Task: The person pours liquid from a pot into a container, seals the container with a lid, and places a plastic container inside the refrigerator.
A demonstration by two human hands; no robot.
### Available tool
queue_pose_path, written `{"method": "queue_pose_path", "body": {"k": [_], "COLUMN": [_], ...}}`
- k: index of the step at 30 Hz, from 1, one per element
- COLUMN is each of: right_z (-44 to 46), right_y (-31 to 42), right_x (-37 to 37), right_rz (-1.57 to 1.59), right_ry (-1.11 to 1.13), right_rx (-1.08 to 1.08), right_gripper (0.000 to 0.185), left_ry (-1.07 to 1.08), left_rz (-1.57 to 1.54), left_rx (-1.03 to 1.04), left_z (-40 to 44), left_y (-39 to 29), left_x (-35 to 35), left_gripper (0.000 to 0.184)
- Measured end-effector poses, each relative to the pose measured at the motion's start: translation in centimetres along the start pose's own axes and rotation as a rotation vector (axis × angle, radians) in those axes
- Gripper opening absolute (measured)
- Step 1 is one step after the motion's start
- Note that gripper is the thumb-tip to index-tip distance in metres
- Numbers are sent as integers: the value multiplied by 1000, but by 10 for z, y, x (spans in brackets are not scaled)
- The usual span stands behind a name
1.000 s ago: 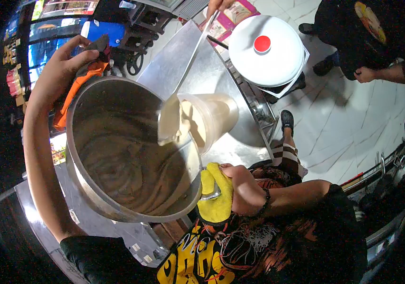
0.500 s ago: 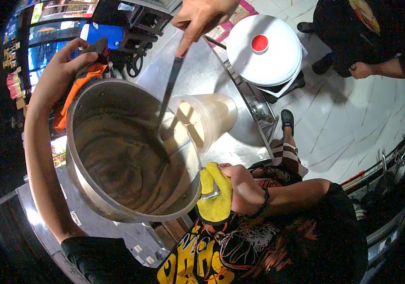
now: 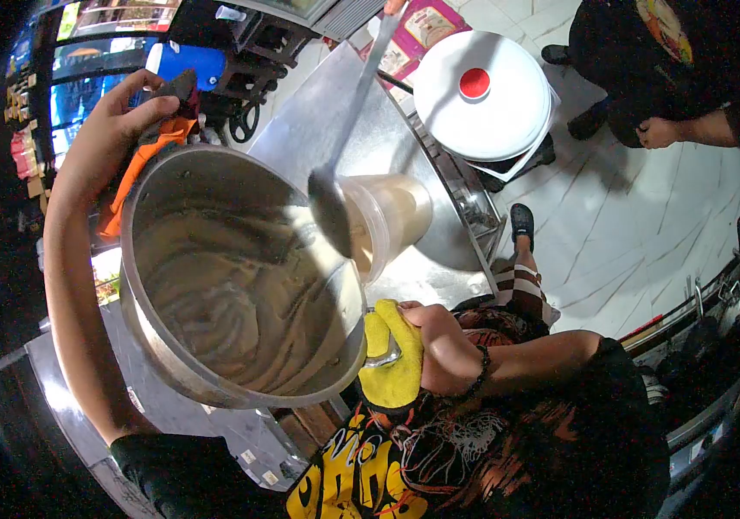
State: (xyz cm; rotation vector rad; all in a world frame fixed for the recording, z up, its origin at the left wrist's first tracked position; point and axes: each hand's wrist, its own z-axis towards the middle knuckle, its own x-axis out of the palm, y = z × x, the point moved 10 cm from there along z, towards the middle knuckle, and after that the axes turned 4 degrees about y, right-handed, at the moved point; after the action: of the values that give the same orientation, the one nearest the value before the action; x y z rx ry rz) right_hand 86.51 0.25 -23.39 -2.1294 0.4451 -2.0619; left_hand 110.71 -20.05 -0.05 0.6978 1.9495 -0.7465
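Observation:
A large metal pot (image 3: 154, 359) is tilted toward a clear plastic container (image 3: 400, 212), its inside coated with a pale creamy mixture (image 3: 240, 311). My left hand (image 3: 119, 117) grips a dark and orange cloth (image 3: 141, 173) at the pot's upper left side. Around the metal handle on the opposite side, my right hand (image 3: 443, 350) holds a yellow cloth (image 3: 392, 372). A long-handled ladle (image 3: 331, 208) is over the pot's rim and the container's mouth. Its handle runs up to a co-worker's fingers (image 3: 394, 6) at the top edge. Pale mixture shows in the container.
The container stands on a steel table (image 3: 301, 121). Beyond it is a white round lidded vessel (image 3: 474, 125) with a red knob. Another person (image 3: 638, 78) stands at the upper right on the tiled floor (image 3: 621, 251). A blue cooler (image 3: 193, 67) sits at the upper left.
The co-worker's hand came down with the ladle into the pot, then moved back to the top edge. The ladle is now at the container's mouth. My hands have hardly moved.

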Motion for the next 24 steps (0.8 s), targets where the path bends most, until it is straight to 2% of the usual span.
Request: {"method": "queue_pose_path", "body": {"k": [2, 5, 8, 11, 14, 16, 18, 20, 22, 23, 24], "right_z": [-1, 1, 3, 2, -2, -1, 4, 7, 0, -1, -7], "right_y": [5, -1, -8, 8, 20, -2, -12, -6, -11, -9, -5], "right_x": [5, 10, -1, 12, 38, 10, -17, -8, -14, -1, -5], "right_rz": [-28, 23, 76, -38, -40, 82, 36, -10, 14, 5, -19], "right_ry": [-21, -29, 41, 85, 94, -164, -97, -28, -226, -221, -385], "right_rx": [-9, 95, 31, -126, -57, 126, 50, -27, 21, 19, 11], "right_gripper": [23, 24, 24, 24, 24, 25, 24, 24, 22, 22, 20], "left_ry": [-7, 16, 3, 24, 12, -22, -61, -36, -70, -99, -138], "left_rz": [30, 20, 8, -22, 9, -49, -111, -129, -171, -210, -211], "left_rx": [27, 13, 31, 7, 25, 11, -1, -8, 19, 42, -18], "left_z": [3, 4, 1, 3, -2, -10, -19, -24, -33, -39, -47], "left_y": [1, 4, 1, 6, 0, -1, 0, 5, 10, 12, 19], "left_x": [-3, -4, -4, -3, -3, -3, -6, -7, -10, -13, -16], "left_gripper": [33, 32, 32, 32, 32, 31, 30, 29, 29, 29, 27]}}
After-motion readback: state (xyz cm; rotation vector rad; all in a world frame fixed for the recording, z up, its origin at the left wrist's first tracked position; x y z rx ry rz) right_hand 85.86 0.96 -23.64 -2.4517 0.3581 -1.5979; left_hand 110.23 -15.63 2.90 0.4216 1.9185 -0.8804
